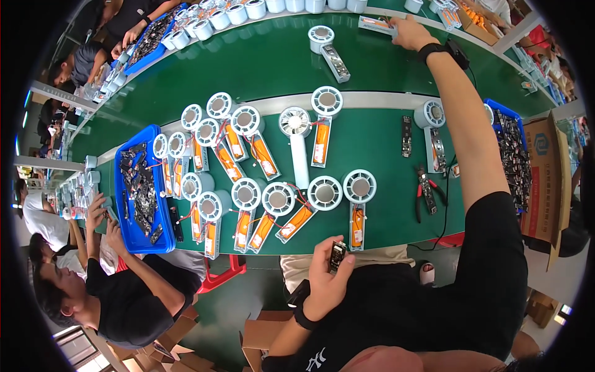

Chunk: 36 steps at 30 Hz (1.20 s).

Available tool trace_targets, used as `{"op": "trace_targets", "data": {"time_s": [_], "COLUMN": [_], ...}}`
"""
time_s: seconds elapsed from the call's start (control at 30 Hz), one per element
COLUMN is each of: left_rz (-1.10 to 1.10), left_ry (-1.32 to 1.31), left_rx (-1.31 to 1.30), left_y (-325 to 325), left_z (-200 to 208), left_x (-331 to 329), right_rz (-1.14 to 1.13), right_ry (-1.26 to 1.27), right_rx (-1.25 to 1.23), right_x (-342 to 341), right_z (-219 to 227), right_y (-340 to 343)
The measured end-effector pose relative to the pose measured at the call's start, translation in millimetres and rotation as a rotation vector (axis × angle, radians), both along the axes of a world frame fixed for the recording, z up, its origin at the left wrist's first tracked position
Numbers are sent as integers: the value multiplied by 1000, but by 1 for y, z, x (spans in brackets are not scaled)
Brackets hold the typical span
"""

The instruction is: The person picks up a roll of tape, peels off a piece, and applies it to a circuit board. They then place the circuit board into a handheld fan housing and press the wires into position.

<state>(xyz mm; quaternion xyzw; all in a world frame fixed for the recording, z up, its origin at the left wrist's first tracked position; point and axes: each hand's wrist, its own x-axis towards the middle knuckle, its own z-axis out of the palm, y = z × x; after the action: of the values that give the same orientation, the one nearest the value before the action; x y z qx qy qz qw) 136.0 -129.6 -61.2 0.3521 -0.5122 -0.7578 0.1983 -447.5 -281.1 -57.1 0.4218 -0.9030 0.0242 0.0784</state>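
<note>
My left hand (327, 280) is closed around a small black circuit board (337, 255), just in front of the green table's near edge. Stretched out to the far right, my right hand (414, 33) has its fingers on the end of a pale blue fan handle (375, 25) lying on the far green belt. Nearest to my left hand stands a handheld fan body (359, 186), its open handle showing an orange battery. Several similar fan bodies (278, 198) with red wires spread across the table's left and middle. One fan (294, 121) has its white blades showing.
A blue tray of circuit boards (156, 242) sits at the left, another blue tray (503, 106) at the right. Pliers (426, 192), a black board strip (406, 136) and a fan body (430, 114) lie near my right arm. A co-worker (133, 291) sits at the left.
</note>
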Motion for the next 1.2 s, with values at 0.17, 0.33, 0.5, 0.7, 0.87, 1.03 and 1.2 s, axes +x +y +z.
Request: {"op": "trace_targets", "data": {"time_s": [0.17, 0.33, 0.5, 0.7, 0.87, 1.03, 1.2], "left_rz": [73, 63, 65, 71, 66, -18, -66], "left_ry": [45, -22, 1, 60, 90, 93, 121], "left_rx": [51, -213, -292, -170, -88, 0, 118], "left_y": [8, 2, -8, -13, -21, -28, -34], "left_z": [-4, -14, -16, -15, -16, -15, -9], "left_x": [-3, -5, -16, -23, -14, -15, -17], "right_rz": [245, 632, 659, 917, 910, 713, 672], "right_ry": [-196, -213, -375, 116, -478, -406, -512], "right_rx": [8, 66, 143, -357, -216, -290, -329], "right_x": [54, 110, 182, 220, 346, 383, 382], "right_z": [78, 60, 48, 54, 83, 42, 20], "right_y": [21, 56, 62, 89, 186, 199, 197]}}
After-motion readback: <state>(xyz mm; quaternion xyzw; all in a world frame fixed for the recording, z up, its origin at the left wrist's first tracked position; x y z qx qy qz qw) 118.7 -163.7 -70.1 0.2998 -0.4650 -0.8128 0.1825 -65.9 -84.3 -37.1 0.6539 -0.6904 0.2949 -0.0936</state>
